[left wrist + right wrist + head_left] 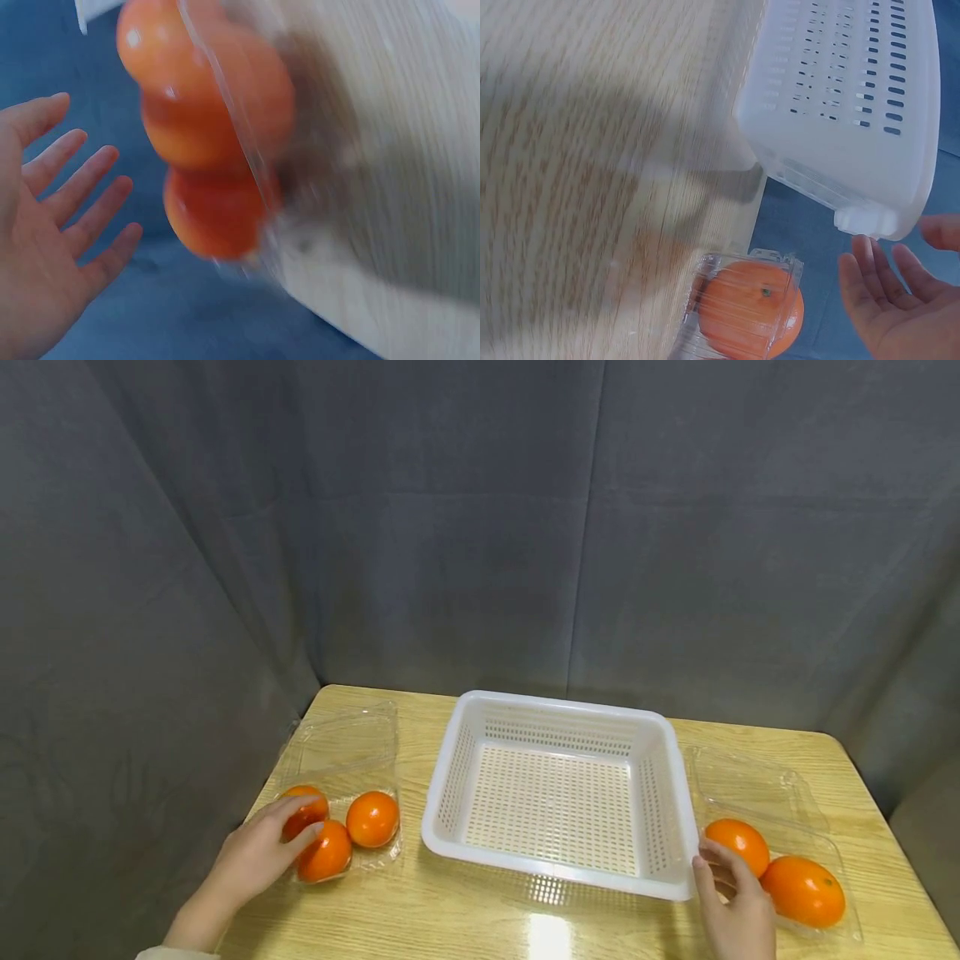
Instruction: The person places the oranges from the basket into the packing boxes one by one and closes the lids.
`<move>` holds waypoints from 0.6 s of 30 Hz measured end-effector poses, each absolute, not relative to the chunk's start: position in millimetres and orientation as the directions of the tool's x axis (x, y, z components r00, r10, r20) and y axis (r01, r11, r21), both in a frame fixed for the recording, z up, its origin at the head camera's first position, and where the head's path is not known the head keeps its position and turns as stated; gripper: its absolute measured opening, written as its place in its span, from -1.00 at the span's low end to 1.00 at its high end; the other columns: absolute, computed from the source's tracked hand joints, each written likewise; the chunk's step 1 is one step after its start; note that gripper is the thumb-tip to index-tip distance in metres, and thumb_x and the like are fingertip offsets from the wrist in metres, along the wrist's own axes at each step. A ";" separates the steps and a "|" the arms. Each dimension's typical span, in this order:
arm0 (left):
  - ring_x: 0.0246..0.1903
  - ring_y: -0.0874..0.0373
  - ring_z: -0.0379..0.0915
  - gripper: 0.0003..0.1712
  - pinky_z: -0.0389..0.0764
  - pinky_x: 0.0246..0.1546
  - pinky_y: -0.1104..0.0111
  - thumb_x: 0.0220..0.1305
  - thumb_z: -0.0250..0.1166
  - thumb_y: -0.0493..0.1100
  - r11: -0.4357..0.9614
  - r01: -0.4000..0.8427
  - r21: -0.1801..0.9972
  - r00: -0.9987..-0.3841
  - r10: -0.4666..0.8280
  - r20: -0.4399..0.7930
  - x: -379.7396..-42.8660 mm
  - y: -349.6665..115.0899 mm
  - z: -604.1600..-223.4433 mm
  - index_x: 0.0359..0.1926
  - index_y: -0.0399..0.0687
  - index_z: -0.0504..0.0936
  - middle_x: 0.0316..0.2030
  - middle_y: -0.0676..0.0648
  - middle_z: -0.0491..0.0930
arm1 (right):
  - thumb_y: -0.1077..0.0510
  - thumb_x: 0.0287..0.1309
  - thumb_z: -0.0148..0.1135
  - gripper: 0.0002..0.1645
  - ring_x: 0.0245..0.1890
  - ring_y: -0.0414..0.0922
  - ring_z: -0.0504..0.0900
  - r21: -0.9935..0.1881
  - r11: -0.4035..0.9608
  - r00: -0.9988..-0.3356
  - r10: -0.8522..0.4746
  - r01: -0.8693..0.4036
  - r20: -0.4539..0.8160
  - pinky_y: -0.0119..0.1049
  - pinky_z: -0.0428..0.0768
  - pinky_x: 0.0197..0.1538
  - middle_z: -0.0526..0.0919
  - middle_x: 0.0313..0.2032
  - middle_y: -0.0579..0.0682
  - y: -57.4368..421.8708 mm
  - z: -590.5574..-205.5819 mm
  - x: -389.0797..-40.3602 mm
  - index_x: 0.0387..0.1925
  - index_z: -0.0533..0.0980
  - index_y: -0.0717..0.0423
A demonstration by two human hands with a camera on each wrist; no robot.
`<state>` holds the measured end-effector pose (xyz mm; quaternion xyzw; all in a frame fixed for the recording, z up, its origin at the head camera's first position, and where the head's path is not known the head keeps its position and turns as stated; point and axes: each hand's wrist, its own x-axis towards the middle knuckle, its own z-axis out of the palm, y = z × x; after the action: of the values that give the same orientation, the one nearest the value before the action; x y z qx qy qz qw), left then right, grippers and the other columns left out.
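Three oranges, one on the right (372,820), sit in a clear plastic clamshell (345,747) with its lid folded back. Over the two nearer my left hand (258,853), its thumb and fingers are spread; the left wrist view shows the palm apart from the blurred fruit (217,210). My right hand (738,906) is between the white basket (555,868) and a second open clamshell (757,785) holding two oranges (804,891). In the right wrist view its loosely bent fingers (889,281) are just under the basket's corner, with an orange (754,307) alongside.
The perforated basket, with nothing in it, stands mid-table between the two clamshells. Wood table (480,918) edges run close beside both clamshells. A grey curtain (480,552) hangs behind the table and along its sides.
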<state>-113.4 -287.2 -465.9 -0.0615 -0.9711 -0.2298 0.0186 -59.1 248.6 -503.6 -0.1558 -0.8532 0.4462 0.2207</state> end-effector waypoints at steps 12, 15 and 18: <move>-0.01 -0.12 0.58 -0.54 0.61 -0.14 -0.01 0.32 0.34 0.06 0.868 0.135 0.478 -0.989 0.090 0.115 -116.0 -231.9 -467.2 0.18 0.04 0.61 0.10 -0.10 0.61 | 0.28 0.31 0.24 -0.61 -0.33 -0.72 0.35 -0.816 0.570 -0.870 0.446 0.095 0.210 -0.82 0.37 -0.24 0.66 -0.09 0.31 249.8 -504.3 -59.7 0.13 0.54 0.34; -0.20 -0.02 0.62 -0.54 0.62 -0.31 0.16 0.32 0.34 0.04 0.852 0.121 0.509 -0.991 0.071 0.116 -116.7 -223.3 -467.1 0.19 0.03 0.60 0.08 -0.10 0.62 | 0.28 0.30 0.25 -0.63 -0.33 -0.73 0.34 -0.811 0.579 -0.870 0.442 0.090 0.219 -0.82 0.37 -0.24 0.66 -0.09 0.31 250.4 -504.1 -59.4 0.11 0.54 0.34; -0.27 0.03 0.61 -0.56 0.57 -0.38 0.24 0.33 0.34 0.01 0.838 0.111 0.534 -0.992 0.059 0.113 -116.9 -215.8 -465.8 0.18 0.03 0.61 0.08 -0.07 0.62 | 0.28 0.30 0.25 -0.63 -0.33 -0.74 0.34 -0.808 0.583 -0.869 0.441 0.087 0.225 -0.82 0.37 -0.24 0.66 -0.09 0.32 250.9 -504.1 -59.1 0.10 0.55 0.35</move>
<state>-116.9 -215.8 -465.8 -0.0442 -0.9576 -0.2807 0.0463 -59.1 250.9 -504.1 -0.1525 -0.8655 0.4303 0.2059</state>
